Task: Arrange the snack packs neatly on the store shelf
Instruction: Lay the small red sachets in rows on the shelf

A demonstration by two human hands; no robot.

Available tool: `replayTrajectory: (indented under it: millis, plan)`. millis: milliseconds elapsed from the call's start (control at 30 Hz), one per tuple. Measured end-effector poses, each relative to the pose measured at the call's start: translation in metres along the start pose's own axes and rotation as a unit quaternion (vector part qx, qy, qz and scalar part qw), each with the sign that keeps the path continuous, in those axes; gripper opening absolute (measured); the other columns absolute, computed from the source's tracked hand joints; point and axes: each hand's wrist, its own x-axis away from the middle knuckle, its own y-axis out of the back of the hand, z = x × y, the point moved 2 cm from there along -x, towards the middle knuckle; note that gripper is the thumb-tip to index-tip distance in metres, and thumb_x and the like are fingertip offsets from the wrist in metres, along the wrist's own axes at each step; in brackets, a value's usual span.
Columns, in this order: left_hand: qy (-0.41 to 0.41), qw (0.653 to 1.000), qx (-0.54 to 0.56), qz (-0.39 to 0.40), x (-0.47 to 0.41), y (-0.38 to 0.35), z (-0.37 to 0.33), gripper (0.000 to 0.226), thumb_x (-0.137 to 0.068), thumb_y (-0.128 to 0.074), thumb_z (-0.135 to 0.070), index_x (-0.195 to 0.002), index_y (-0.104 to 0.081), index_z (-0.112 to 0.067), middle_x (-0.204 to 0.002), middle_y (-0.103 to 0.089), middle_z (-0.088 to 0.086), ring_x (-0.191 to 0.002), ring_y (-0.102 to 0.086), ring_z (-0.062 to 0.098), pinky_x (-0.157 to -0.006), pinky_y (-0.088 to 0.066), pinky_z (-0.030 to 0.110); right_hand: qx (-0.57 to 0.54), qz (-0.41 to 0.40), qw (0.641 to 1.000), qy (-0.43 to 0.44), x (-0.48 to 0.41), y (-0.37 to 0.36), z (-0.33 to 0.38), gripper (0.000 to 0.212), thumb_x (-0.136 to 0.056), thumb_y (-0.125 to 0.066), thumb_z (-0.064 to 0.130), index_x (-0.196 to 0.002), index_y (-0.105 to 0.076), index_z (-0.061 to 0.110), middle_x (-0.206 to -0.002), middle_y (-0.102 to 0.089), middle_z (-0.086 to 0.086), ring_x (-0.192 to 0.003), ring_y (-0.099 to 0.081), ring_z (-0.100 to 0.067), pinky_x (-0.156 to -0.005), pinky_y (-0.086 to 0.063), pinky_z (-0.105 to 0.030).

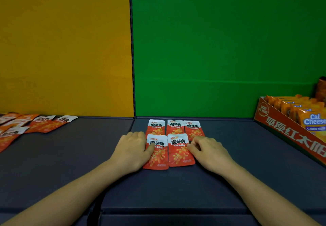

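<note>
Five red-and-white foil snack packs (175,126) lie flat on the dark grey shelf (229,173) just in front of the green back panel (220,49) – three in a rear row, two in front. Your left hand (131,149) presses its thumb on the front-left pack (157,155), your right hand (210,152) touches the front-right pack's (180,151) outer edge – fingers curled, so whether either grips, you cannot tell. Left of the green panel lies a loose heap of matching packs (26,125); at its right end stands an orange cardboard display box (289,134)
</note>
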Motion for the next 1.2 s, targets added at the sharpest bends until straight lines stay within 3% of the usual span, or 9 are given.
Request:
replayTrajectory:
  millis: [133, 300, 500, 600, 900, 1033, 1200]
  plan:
    - [-0.019, 0.998, -0.044, -0.036, 0.003, 0.004, -0.001, 0.033, -0.095, -0.033, -0.044, -0.095, -0.047, -0.014, -0.108, -0.059, 0.004, -0.101, -0.052, 0.022, -0.087, -0.035, 0.032, 0.000, -0.012, 1.000, -0.002, -0.001, 0.003, 0.002, 0.028, -0.093, -0.043, 0.044, -0.072, -0.046, 0.025, -0.090, -0.057, 0.007, -0.090, -0.056, -0.020, -0.075, -0.041, -0.033]
    - [-0.056, 0.992, -0.010, -0.116, 0.007, 0.023, 0.019, 0.026, -0.097, -0.034, -0.038, -0.095, -0.047, -0.015, -0.102, -0.062, 0.002, -0.095, -0.056, 0.022, -0.076, -0.032, 0.030, -0.007, -0.073, 0.995, 0.067, 0.000, 0.019, 0.038, 0.016, -0.093, -0.045, 0.040, -0.084, -0.053, 0.029, -0.084, -0.055, 0.015, -0.084, -0.054, -0.014, -0.069, -0.039, -0.030]
    - [-0.044, 0.990, 0.000, -0.134, 0.030, 0.051, 0.093, 0.026, -0.096, -0.039, -0.038, -0.097, -0.053, -0.017, -0.101, -0.063, -0.001, -0.095, -0.058, 0.022, -0.067, -0.034, 0.029, -0.061, -0.038, 0.984, 0.162, -0.010, 0.007, 0.119, 0.012, -0.091, -0.051, 0.033, -0.080, -0.056, 0.030, -0.078, -0.061, 0.013, -0.078, -0.059, -0.012, -0.075, -0.049, -0.035]
    - [-0.017, 0.992, 0.001, -0.127, 0.042, 0.068, 0.147, 0.027, -0.095, -0.041, -0.038, -0.099, -0.056, -0.016, -0.100, -0.065, 0.002, -0.091, -0.059, 0.022, -0.070, -0.046, 0.033, -0.064, -0.023, 0.981, 0.179, -0.021, -0.008, 0.168, 0.010, -0.090, -0.052, 0.033, -0.081, -0.056, 0.032, -0.081, -0.062, 0.013, -0.082, -0.060, -0.014, -0.077, -0.050, -0.037]
    - [0.089, 0.985, -0.090, -0.113, 0.077, 0.097, 0.307, 0.031, -0.093, -0.042, -0.041, -0.099, -0.057, -0.014, -0.110, -0.064, 0.007, -0.102, -0.058, 0.026, -0.078, -0.045, 0.034, -0.060, 0.029, 0.984, 0.167, -0.051, -0.072, 0.307, 0.009, -0.092, -0.051, 0.037, -0.087, -0.056, 0.032, -0.088, -0.058, 0.011, -0.089, -0.057, -0.013, -0.076, -0.046, -0.032]
    - [0.146, 0.980, -0.116, -0.071, 0.090, 0.103, 0.366, 0.035, -0.092, -0.043, -0.041, -0.105, -0.057, -0.012, -0.117, -0.060, 0.009, -0.111, -0.054, 0.026, -0.085, -0.043, 0.035, -0.082, 0.055, 0.985, 0.139, -0.062, -0.107, 0.358, 0.012, -0.088, -0.053, 0.041, -0.082, -0.057, 0.031, -0.091, -0.061, 0.009, -0.097, -0.059, -0.019, -0.081, -0.045, -0.032]
    - [0.148, 0.982, -0.110, -0.043, 0.099, 0.103, 0.403, 0.050, -0.086, -0.046, -0.058, -0.094, -0.058, -0.011, -0.110, -0.059, 0.010, -0.107, -0.053, 0.026, -0.084, -0.041, 0.035, -0.054, 0.089, 0.991, 0.085, -0.067, -0.145, 0.411, 0.042, -0.089, -0.047, 0.054, -0.101, -0.064, 0.017, -0.116, -0.062, 0.000, -0.109, -0.056, -0.024, -0.089, -0.045, -0.036]
